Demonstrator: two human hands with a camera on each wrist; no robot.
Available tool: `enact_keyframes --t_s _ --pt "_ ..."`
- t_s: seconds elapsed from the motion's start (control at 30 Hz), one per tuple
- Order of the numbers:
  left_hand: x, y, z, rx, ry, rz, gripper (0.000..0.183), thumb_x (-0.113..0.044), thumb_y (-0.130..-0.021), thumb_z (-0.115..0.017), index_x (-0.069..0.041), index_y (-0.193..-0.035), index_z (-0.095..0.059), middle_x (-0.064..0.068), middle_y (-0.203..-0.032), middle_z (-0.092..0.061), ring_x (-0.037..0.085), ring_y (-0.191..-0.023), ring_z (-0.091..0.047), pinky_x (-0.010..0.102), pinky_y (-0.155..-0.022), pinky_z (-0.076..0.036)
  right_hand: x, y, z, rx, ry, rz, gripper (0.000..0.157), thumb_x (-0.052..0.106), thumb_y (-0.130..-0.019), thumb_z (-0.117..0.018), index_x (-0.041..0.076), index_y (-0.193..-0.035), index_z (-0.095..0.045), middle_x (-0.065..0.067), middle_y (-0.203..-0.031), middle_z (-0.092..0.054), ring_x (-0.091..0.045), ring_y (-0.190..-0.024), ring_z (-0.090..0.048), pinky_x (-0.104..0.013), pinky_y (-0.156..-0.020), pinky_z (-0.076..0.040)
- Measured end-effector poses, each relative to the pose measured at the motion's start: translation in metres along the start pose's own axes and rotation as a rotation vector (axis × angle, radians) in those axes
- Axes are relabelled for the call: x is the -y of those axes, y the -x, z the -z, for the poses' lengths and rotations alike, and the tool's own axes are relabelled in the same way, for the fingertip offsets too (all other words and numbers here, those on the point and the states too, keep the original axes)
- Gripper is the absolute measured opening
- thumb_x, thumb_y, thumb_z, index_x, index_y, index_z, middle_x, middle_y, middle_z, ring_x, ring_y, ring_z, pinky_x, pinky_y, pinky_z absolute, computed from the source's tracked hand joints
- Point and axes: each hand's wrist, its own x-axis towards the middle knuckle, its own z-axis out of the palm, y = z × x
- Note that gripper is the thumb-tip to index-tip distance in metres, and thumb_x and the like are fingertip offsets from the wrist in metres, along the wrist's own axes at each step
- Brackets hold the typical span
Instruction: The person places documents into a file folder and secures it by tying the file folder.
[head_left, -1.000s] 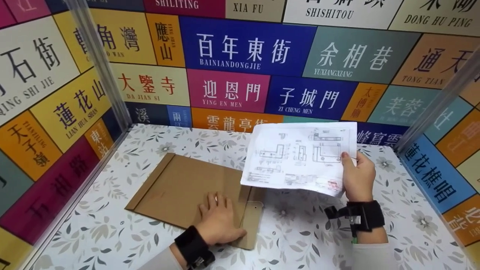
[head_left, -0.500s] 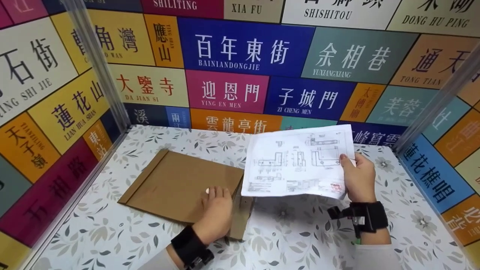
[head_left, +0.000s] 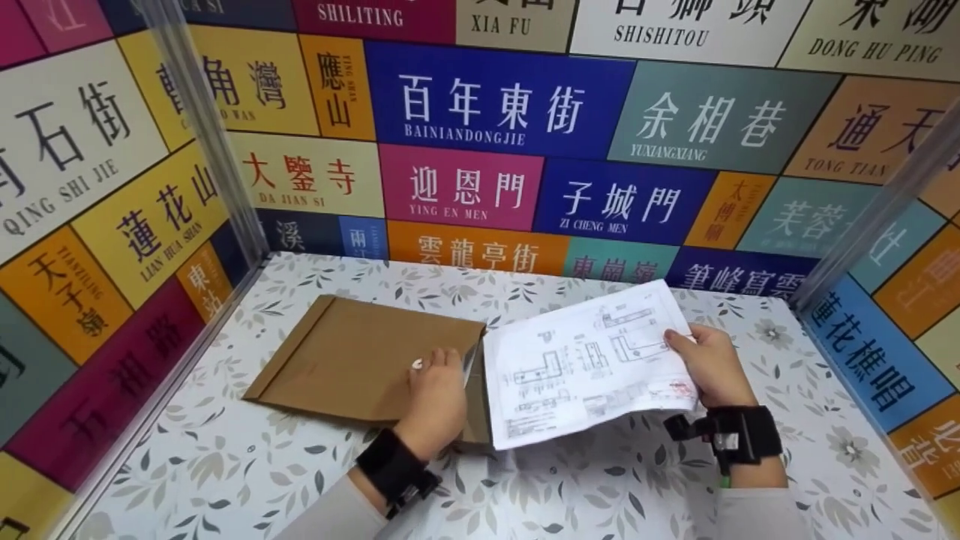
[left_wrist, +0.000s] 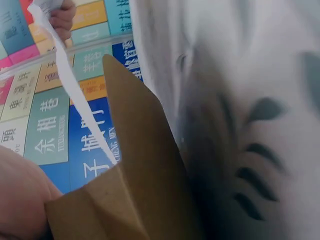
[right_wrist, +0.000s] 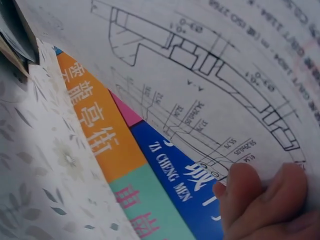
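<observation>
We see two bare hands working at the mouth of a flat brown paper envelope (head_left: 352, 360), which lies under and to the left of the left fingers. The left hand (head_left: 439, 401) grips the envelope near its mouth, its fingers bent over the upper panel; its thumb we cannot make out in the head view. The right hand (head_left: 716, 367) pinches a white paper sheet printed with technical drawings (head_left: 585, 375), thumb on the printed face and fingers behind. The sheet slants leftward from the right fingers, its left edge overlapping the envelope's flap just beside the left fingers.

We judge the step in hand to be guiding the sheet at the mouth; whether inward or outward, we cannot tell. The next move, in our judgement, calls for a parted mouth and a sheet level with it, lest the paper crumple.

Beneath both sets of fingers spreads a white table covering patterned with grey leaves (head_left: 600, 487). Beyond them stand coloured wall panels bearing Chinese characters (head_left: 495, 105), with a clear corner strip (head_left: 199, 112) to the far left.
</observation>
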Motion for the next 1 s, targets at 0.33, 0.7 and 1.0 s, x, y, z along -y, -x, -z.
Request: enact_keyframes --t_s 0.33,0.7,1.0 --pt "-0.023 -0.016 -0.016 -0.092 -0.048 -0.026 0.019 -0.001 -0.090 -0.066 0.000 -0.109 -0.065 0.012 -0.096 -0.065 0.030 -0.091 -0.065 0.046 -0.079 -0.052 -0.031 -0.021 -0.020 -0.143 0.019 -0.030 0.045 0.018 -0.107 -0.055 -0.015 -0.139 -0.054 0.002 -0.081 -0.071 -0.009 -0.065 -0.067 -0.024 -0.060 -0.056" --pt "-0.018 -0.012 -0.008 -0.026 0.011 -0.020 0.032 0.007 -0.091 -0.060 0.005 -0.123 -0.063 0.016 -0.107 -0.067 0.035 -0.101 -0.066 0.051 -0.089 -0.053 -0.048 -0.020 -0.065 -0.213 0.042 -0.034 0.043 0.019 -0.107 -0.056 -0.010 -0.139 -0.059 -0.021 -0.112 -0.070 -0.012 -0.078 -0.065 -0.022 -0.069 -0.053" --pt "-0.014 -0.015 -0.005 -0.047 0.056 -0.021 0.033 0.008 -0.092 -0.057 0.006 -0.124 -0.062 0.018 -0.112 -0.068 0.036 -0.106 -0.065 0.052 -0.090 -0.053 -0.049 -0.018 -0.068 -0.129 0.313 0.017 0.039 0.019 -0.104 -0.059 -0.003 -0.134 -0.066 -0.021 -0.113 -0.072 -0.027 -0.091 -0.066 -0.030 -0.076 -0.051"
